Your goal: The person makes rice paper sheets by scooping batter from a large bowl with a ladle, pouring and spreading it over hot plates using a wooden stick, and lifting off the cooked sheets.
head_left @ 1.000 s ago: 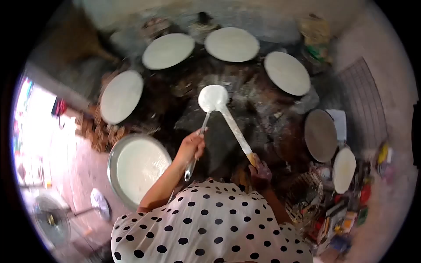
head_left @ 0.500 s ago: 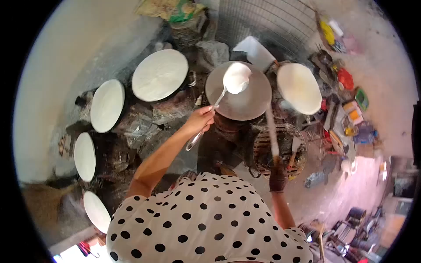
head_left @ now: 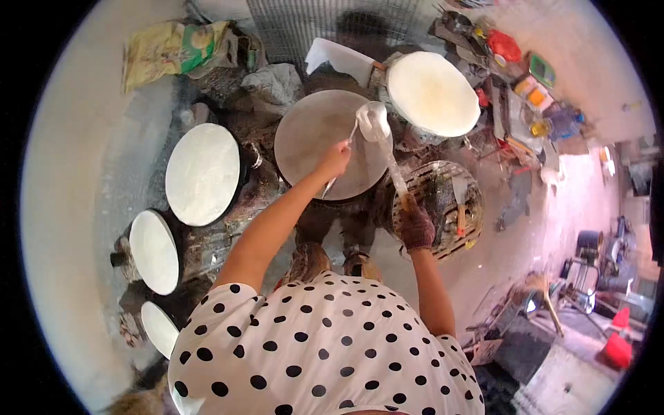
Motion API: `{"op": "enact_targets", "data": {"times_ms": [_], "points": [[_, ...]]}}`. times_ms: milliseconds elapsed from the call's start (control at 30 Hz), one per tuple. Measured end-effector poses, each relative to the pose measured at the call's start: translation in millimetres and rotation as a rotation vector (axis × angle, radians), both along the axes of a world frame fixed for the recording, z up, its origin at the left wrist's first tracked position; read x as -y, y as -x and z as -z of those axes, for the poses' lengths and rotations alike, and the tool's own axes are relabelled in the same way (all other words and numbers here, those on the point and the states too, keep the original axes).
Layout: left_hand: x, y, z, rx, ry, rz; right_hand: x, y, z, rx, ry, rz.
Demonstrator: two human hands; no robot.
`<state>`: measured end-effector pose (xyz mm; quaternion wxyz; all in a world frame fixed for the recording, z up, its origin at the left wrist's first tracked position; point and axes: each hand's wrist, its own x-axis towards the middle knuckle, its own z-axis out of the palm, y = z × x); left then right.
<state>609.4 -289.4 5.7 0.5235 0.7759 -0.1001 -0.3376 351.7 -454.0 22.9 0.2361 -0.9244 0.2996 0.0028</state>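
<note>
My left hand [head_left: 335, 160] is closed around the metal handle of a ladle [head_left: 372, 119]. White batter fills or coats the ladle's bowl, which hangs over the right side of a round grey griddle [head_left: 304, 131]. My right hand [head_left: 417, 227], in a dark glove, grips a long flat scraper [head_left: 396, 174] with a pale, batter-smeared blade. The blade points up toward the ladle, and its far end meets or passes behind the bowl; I cannot tell whether they touch. The griddle's surface looks bare.
Round pans covered in white stand left, one a large pan [head_left: 203, 175]. A pale round sheet [head_left: 432, 93] lies on the right, near a white cleaver-shaped blade [head_left: 342, 61]. A spatula [head_left: 460, 206] rests on a round grate [head_left: 443, 238]. A sack [head_left: 162, 55] sits back left.
The view has shifted and turned. The ladle has gone from the griddle's middle to its right side and tilted. My right hand has brought the scraper's tip up to the ladle.
</note>
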Motion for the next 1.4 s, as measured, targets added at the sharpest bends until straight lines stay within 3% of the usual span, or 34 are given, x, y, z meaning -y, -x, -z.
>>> {"op": "enact_targets", "data": {"times_ms": [33, 67, 100, 133, 200, 267, 300, 367, 433, 500, 533, 600, 633, 667, 700, 733, 767, 867, 933, 1000, 1067, 1167, 1267, 1333, 1400], "points": [[-3.9, -8.9, 19.4, -0.005, 0.003, 0.020, -5.5, -3.3, 8.9, 0.036, -0.039, 0.006], [-8.0, -24.7, 46.7, 0.356, -0.013, 0.060, -11.1, -6.1, 15.7, 0.041, -0.030, 0.017], [-12.5, -35.6, 61.2, 0.713, -0.030, 0.097, -22.5, -0.5, 23.0, 0.219, -0.115, 0.068], [-16.2, -37.9, 51.6, 0.707, -0.021, 0.108, -34.4, 7.7, 29.2, 0.393, -0.199, 0.119], [-26.2, -38.9, 3.3, 0.661, -0.303, 0.204, -59.5, -2.4, 32.8, 0.481, -0.327, 0.243], [-41.0, -43.8, -37.4, 0.644, -0.416, 0.256, -76.7, -44.0, 19.2, 0.250, -0.357, 0.372], [-49.2, -46.6, -50.5, 0.628, -0.533, 0.299, -91.9, -77.3, -15.4, -0.081, -0.387, 0.443], [-76.1, -56.3, -61.7, 0.689, -0.534, 0.207, -74.6, -93.0, 111.1, 0.423, -0.353, 0.222], [-114.0, -65.2, -81.8, 0.754, -0.539, 0.121, -79.3, -98.2, 125.2, 0.627, -0.339, 0.109], [-153.3, -66.3, -109.9, 0.753, -0.380, -0.111, -90.1, -101.1, 78.6, 0.565, -0.835, 0.415], [-173.1, -68.0, -109.0, 0.762, -0.371, -0.108, -97.3, -93.7, 80.0, 0.576, -0.829, 0.417], [-212.9, -64.3, -97.8, 0.775, -0.100, -0.192, -113.7, -68.1, 111.0, 0.686, -0.670, 0.587], [-228.2, -55.8, -95.6, 0.775, -0.097, -0.193, -112.2, -67.5, 147.6, 0.629, -0.531, 0.509], [-242.0, -46.9, -94.3, 0.476, -0.025, -0.199, -118.3, -80.8, 130.5, 0.632, -0.530, 0.508], [-254.7, -39.3, -93.1, 0.180, 0.048, -0.201, -121.3, -103.0, 112.8, 0.456, -0.465, 0.461], [-266.8, -30.9, -88.9, 0.187, 0.052, -0.198, -129.4, -124.3, 83.5, 0.282, -0.399, 0.417], [-277.3, -21.7, -82.2, 0.072, 0.136, -0.185, -138.2, -137.7, 59.0, 0.494, -0.725, 0.460], [-302.8, -1.4, -70.6, -0.101, 0.282, -0.174, -114.1, -129.9, 58.5, 0.423, -0.941, 0.449], [-316.9, 9.3, -70.1, -0.160, 0.343, -0.188, -105.5, -106.0, 66.6, 0.489, -0.786, 0.368], [-327.7, 21.8, -73.8, -0.191, 0.404, -0.235, -99.1, -95.8, 105.0, 0.456, -0.425, 0.536], [-334.3, 28.6, -71.6, -0.200, 0.402, -0.229, -95.1, -109.9, 111.1, 0.490, -0.540, 0.460], [-337.8, 35.9, -51.1, -0.216, 0.437, -0.252, -96.0, -154.5, 104.0, 0.202, -0.282, 0.231], [-331.6, 45.1, -50.1, -0.273, 0.517, -0.324, -94.0, -185.2, 84.3, -0.009, -0.111, 0.156], [-321.8, 47.3, -59.8, -0.196, 0.604, -0.481, -75.4, -172.7, 77.6, 0.100, -0.169, 0.070], [-326.6, 42.4, -68.0, -0.178, 0.619, -0.500, -47.2, -150.3, 97.8, 0.410, -0.784, 0.091]]}}
